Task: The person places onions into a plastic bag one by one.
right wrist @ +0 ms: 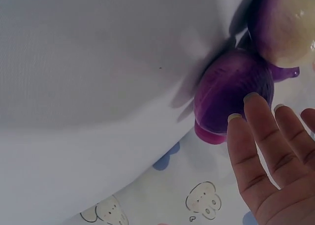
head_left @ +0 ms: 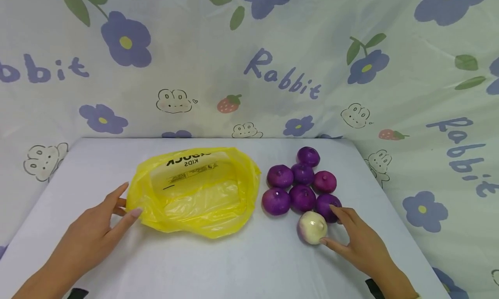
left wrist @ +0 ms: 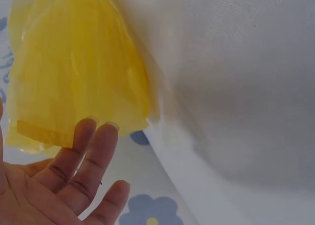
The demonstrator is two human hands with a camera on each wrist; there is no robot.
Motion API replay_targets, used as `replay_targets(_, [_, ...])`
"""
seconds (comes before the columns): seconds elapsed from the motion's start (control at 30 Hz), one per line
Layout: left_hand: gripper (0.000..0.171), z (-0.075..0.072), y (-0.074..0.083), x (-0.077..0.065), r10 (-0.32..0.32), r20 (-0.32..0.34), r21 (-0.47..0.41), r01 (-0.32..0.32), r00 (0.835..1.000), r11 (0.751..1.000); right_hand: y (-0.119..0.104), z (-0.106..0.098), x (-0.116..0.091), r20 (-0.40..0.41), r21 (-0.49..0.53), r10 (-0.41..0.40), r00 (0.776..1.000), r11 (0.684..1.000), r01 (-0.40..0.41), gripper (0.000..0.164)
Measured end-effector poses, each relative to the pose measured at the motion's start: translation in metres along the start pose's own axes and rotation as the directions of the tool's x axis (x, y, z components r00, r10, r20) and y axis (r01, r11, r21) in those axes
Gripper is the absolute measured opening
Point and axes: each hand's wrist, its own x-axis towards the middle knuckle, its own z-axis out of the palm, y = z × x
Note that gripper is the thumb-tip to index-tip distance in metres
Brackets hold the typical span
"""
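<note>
A yellow plastic bag (head_left: 249, 212) with dark printing lies on the table with its mouth spread wide. My left hand (head_left: 95, 229) is at the bag's left edge, fingers loosely extended; the left wrist view shows its fingertips (left wrist: 112, 129) against or very near the yellow plastic. To the bag's right, several shiny purple onions (head_left: 275, 201) sit in a cluster. At their front is a pale, purple-sided round onion-like vegetable (head_left: 313, 228). My right hand (head_left: 360, 242) is just right of it, thumb near its lower side and fingers spread by the nearest purple onion (head_left: 326, 207). Neither hand visibly grips anything.
The white table (head_left: 195, 264) ends at slanting left and right sides. Behind it hangs a pale curtain (head_left: 202, 69) printed with flowers, rabbits and lettering. Dark straps (head_left: 78, 293) show at the wrists.
</note>
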Motion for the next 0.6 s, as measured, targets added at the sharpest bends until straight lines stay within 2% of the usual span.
replay_targets(0.6, [0.069,0.005,0.006,0.001,-0.023,-0.033,-0.054,0.022,0.999,0.998,-0.014,0.013,0.003,0.007,0.019,-0.029,1.0,0.999,0.029,0.091])
